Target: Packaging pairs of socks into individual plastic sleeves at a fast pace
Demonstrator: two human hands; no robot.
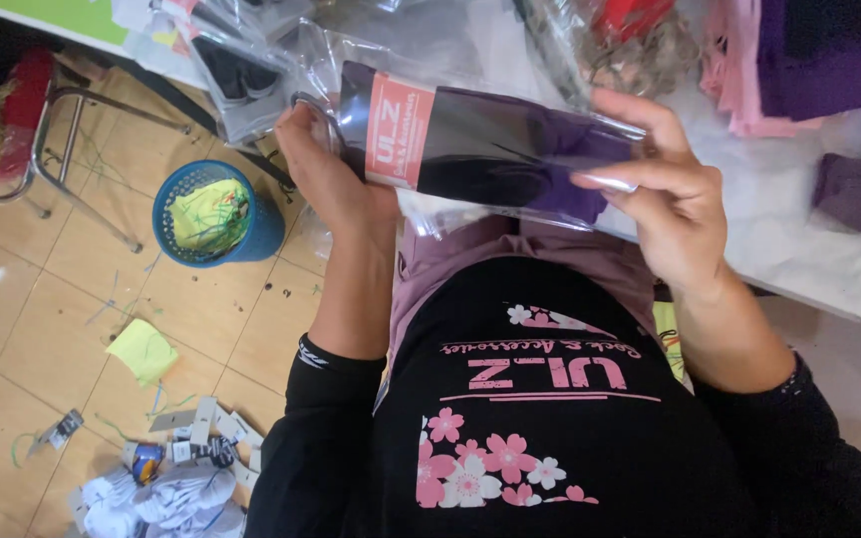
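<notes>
A clear plastic bag (470, 139) holds a pair of dark purple socks wrapped in a pink paper band (399, 132). My left hand (336, 179) grips the bag's left end, fingers curled round its edge. My right hand (665, 194) pinches the right end between thumb and fingers. The bag is held level above my lap, in front of the white table's edge (829, 279).
More bagged socks (236, 70) lie at the table's left end, with pink and purple fabric piles (809, 60) to the right. A blue basket (206, 214) of scraps stands on the tiled floor, beside a metal chair frame (62, 149). White socks and paper tags (176, 483) litter the floor.
</notes>
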